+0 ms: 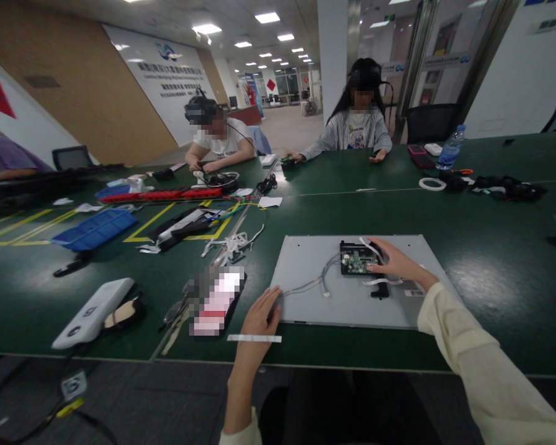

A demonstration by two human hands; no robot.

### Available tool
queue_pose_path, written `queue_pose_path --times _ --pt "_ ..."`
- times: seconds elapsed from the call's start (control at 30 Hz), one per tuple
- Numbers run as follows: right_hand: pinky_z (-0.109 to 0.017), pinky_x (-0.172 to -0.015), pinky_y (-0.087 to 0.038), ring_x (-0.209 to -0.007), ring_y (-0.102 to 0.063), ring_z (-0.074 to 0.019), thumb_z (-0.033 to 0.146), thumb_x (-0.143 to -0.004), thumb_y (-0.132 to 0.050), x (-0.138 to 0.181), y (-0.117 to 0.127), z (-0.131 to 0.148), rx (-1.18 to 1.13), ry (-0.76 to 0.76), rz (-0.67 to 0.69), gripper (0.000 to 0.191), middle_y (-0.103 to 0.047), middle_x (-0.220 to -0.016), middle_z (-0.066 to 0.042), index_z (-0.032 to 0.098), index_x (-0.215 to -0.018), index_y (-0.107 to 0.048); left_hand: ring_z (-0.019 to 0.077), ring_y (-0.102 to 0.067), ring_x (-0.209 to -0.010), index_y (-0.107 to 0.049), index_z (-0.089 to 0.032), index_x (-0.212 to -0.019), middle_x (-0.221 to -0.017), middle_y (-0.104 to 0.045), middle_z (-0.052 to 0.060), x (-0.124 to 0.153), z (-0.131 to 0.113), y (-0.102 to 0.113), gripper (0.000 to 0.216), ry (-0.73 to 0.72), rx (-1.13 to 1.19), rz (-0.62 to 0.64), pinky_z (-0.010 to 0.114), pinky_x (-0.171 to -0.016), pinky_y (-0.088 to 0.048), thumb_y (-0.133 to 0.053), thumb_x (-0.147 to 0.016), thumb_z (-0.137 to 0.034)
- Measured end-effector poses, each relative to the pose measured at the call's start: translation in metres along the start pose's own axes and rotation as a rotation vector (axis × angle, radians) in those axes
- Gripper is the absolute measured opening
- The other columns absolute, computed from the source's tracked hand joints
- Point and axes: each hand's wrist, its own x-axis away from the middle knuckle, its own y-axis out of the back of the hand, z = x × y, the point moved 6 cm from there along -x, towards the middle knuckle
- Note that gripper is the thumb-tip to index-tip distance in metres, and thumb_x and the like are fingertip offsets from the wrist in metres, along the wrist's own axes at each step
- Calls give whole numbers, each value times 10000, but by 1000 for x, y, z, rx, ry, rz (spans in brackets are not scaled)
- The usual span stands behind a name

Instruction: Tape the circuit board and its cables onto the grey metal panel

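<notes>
A flat grey panel (306,253) lies on the green table in front of me. On its upper middle sits a green circuit board (354,262) in a black frame. My right hand (396,259) grips the right side of this board, thumb below and fingers above, with a white strip running by the fingers. Grey wires (312,283) lead left from the board across the panel, ending partly near my left hand (262,315). That hand rests at the panel's left edge, its fingers stretched out. A white band (254,338) crosses the left wrist.
Left of the panel lie a phone (217,303), a white device (92,312), tangled white strips (234,247) and a blue tray (95,228). Two co-workers sit across the table. A water bottle (451,148) and a tape roll (432,184) are at the far right.
</notes>
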Motion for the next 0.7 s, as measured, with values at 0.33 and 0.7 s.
queue_pose_path --times 0.33,0.7 --pt "-497 -1091 -311 -1332 -366 -302 569 -747 -650 1 -3 -1 33 -7 -16 828 -356 -1474 -97 268 -1445 -321 250 -481 -1278 -487 -242 -1332 -1366 -536 57 3 -3 0 399 114 -173 45 515 -1060 -371 -395 -946 -286" --pt "-482 -1100 -299 -1320 -382 -290 575 -740 -654 -4 -9 -1 35 34 -61 843 -381 -1453 -106 249 -1441 -318 281 -452 -1297 -488 -256 -1323 -1323 -576 57 3 -6 4 402 190 -233 23 524 -1033 -374 -409 -929 -244"
